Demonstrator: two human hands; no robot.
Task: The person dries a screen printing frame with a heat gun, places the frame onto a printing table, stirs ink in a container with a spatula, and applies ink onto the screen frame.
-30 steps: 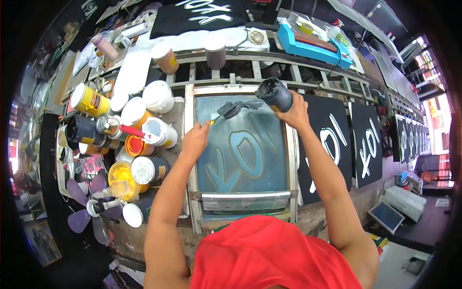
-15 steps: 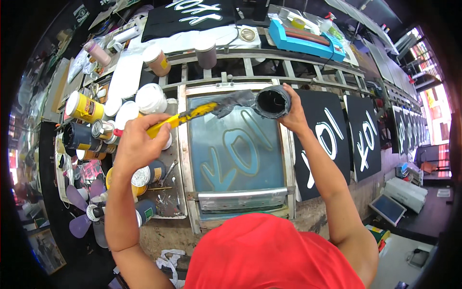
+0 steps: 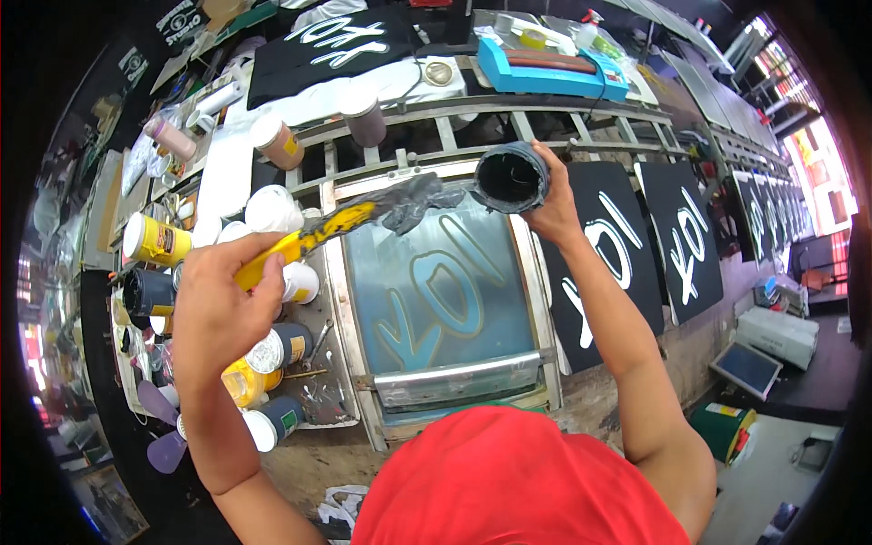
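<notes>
My left hand (image 3: 225, 295) is closed around the yellow handle of an ink spatula (image 3: 338, 222). Thick dark grey ink coats its blade, which points right toward the pot's mouth over the far end of a screen-printing frame (image 3: 537, 282). In my right hand (image 3: 554, 204) is a round dark ink pot (image 3: 510, 178), tilted so that its mouth faces me; the inside looks black, and the ink level cannot be made out. Blue-grey mesh (image 3: 495, 318) with outlined letter shapes fills the frame below. The blade's tip is hard to tell from the ink around it.
Black printed panels (image 3: 595, 263) lie right of the frame. Left of it, ink tubs (image 3: 291, 345) crowd a stained tray. Metal rails (image 3: 445, 133) cross behind, with two tubs on them and a blue machine (image 3: 554, 74) beyond. A red cap (image 3: 518, 481) covers the lower middle.
The view has shifted, with the far things now lower left. My left hand has drawn the spatula left and toward me. My right hand still holds the tilted pot near the same spot.
</notes>
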